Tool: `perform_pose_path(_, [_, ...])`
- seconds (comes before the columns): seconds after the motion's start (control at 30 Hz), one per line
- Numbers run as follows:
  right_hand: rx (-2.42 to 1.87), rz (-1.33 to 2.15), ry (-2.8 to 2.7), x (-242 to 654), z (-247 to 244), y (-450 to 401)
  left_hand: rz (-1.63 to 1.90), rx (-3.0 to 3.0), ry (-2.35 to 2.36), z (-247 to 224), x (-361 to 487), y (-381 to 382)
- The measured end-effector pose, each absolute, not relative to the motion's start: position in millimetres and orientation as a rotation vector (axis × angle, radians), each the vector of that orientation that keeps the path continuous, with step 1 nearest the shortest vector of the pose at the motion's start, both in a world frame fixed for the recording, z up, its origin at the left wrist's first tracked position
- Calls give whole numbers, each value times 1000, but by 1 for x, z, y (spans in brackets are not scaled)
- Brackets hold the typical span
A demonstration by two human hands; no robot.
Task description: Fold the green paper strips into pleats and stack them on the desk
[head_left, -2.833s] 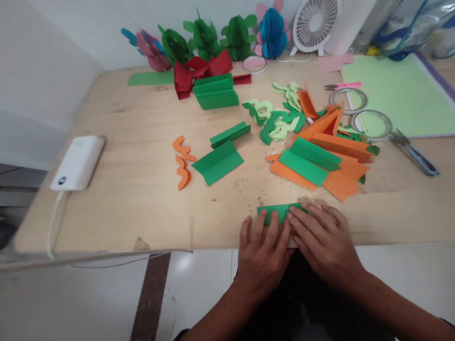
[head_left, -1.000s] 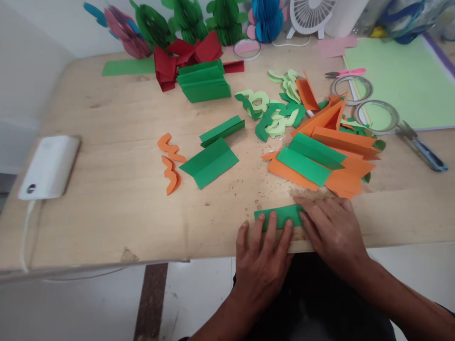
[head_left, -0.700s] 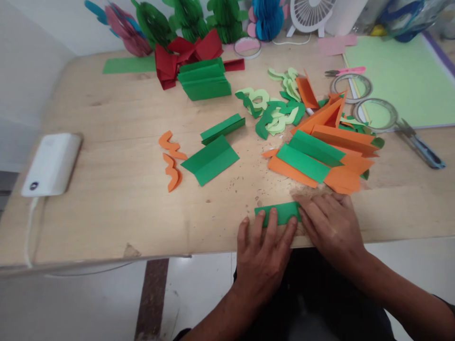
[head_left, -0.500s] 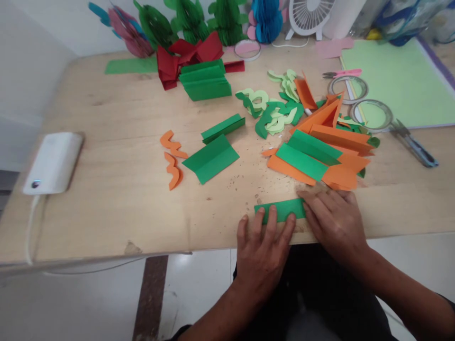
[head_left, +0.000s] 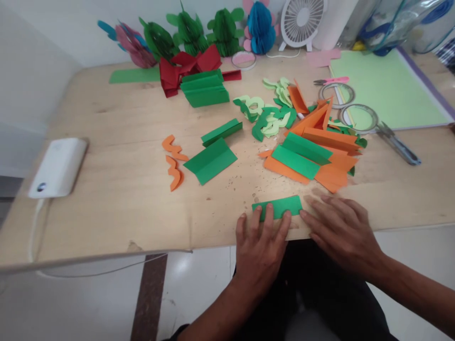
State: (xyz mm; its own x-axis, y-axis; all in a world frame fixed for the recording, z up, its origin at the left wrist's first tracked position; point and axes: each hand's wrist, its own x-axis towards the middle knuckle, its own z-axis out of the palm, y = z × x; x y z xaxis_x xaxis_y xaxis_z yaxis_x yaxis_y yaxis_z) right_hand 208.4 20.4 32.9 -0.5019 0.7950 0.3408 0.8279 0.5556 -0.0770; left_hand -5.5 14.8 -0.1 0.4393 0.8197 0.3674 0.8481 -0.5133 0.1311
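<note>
A folded strip of green paper [head_left: 284, 205] lies flat near the table's front edge. My left hand [head_left: 261, 244] presses its fingertips on the strip's lower edge, fingers spread. On the strip's right side my right hand [head_left: 343, 227] lies over the tabletop with its fingers stretched out; the thumb is close to the strip's right end, and I cannot tell if it touches. Just beyond sits a pile of folded orange paper [head_left: 284, 171] with a creased green sheet [head_left: 302, 155] on top. Another creased green sheet [head_left: 211, 162] lies to the left.
Wavy orange cutouts [head_left: 174, 173] and a white power bank [head_left: 59, 168] with a cable lie at left. Green cutouts [head_left: 272, 121], tape rolls [head_left: 359, 117], and a cutter-like tool [head_left: 400, 144] lie farther back. A white fan [head_left: 302, 21] and paper figures [head_left: 261, 28] line the wall.
My right hand has slid right, off the strip's end, uncovering it. My left hand keeps its place on the strip. The camera view has shifted slightly.
</note>
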Motion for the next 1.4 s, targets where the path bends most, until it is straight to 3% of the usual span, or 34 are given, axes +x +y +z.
perform_pose_path(0.33, [-1283,-223,-2647,197,30,21,-555,-2613,-1481,0,-7,14])
perform_pose_path(0.8, [-1265,-124,-2508,200,24,22,-425,-2543,-1652,2,-55,-2])
perform_pose_path(1.1, [-1337,-136,-2495,172,41,68,-723,-2547,-1772,23,-73,5])
perform_pose_path(1.4, [-1249,-57,-2455,171,32,74,-1066,-2148,-1946,36,-94,87])
